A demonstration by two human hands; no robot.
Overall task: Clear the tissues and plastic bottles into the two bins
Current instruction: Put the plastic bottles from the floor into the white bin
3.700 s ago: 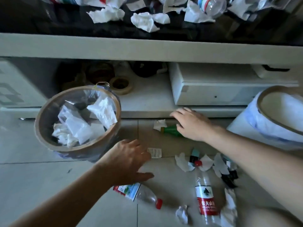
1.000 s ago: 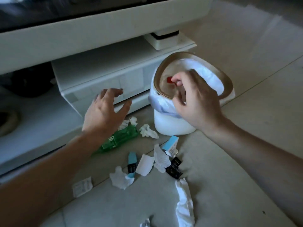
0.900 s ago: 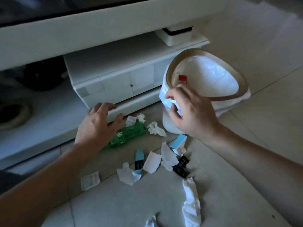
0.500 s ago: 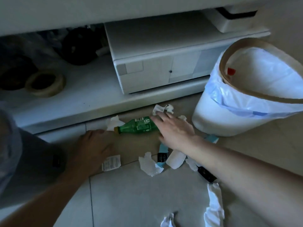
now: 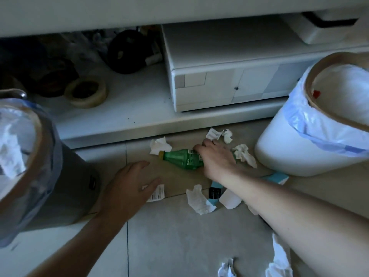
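Note:
A green plastic bottle (image 5: pixel 180 157) lies on the floor with its cap to the left. My right hand (image 5: pixel 216 158) is closed over its right half. My left hand (image 5: pixel 129 188) rests flat on the floor to the bottle's lower left, fingers spread, holding nothing, partly over a paper label (image 5: pixel 157 193). Crumpled tissues lie around: one by the cap (image 5: pixel 159 144), one right of my right hand (image 5: pixel 243 154), one below (image 5: pixel 198 200). The dark bin (image 5: pixel 52 176) with tissues inside is at the left. At the right, a red cap shows inside the white bin (image 5: pixel 283 152).
A low white cabinet shelf (image 5: pixel 129 114) runs behind the floor litter, holding a tape roll (image 5: pixel 86 93) and a white drawer box (image 5: pixel 229 76). Blue and black wrappers (image 5: pixel 214 193) lie under my right forearm. More tissues (image 5: pixel 279 260) sit at the bottom right.
My right hand dropped a red-capped bottle into the white bin, then came down and closed on the green bottle. My left hand moved to the floor by the paper label. The view swung left.

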